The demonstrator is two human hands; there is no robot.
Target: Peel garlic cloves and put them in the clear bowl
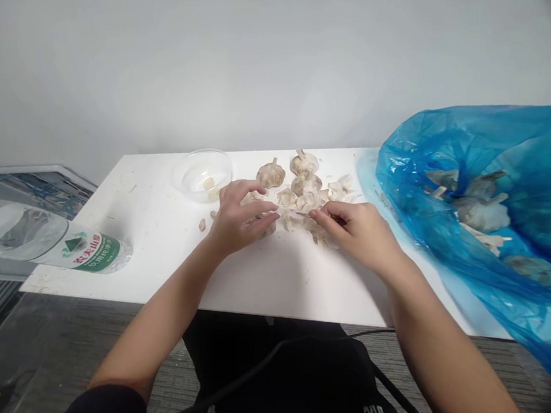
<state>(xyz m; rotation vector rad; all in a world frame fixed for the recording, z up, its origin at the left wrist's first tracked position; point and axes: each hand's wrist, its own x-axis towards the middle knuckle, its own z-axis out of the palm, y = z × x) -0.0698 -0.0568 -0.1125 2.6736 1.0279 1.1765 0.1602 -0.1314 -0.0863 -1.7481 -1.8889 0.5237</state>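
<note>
Over the white table, my left hand (242,218) has its fingers spread, thumb and index tips close to each other with nothing clearly between them. Facing it, my right hand (357,231) is closed in a pinch on something thin and pale that I cannot make out. Loose garlic skins (307,201) lie between and beyond my hands. Whole garlic bulbs stand behind them: one bulb (271,174) on the left, another bulb (304,163) at the back and a third bulb (306,183) in front of that. A small clove (202,225) lies left of my left hand.
A clear plastic bowl (193,169) holding a few pale cloves stands at the back left. At the left edge is a large water bottle (86,250). An open blue plastic bag (419,138) with garlic bulbs (483,212) inside takes up the right side. Behind rises a wall.
</note>
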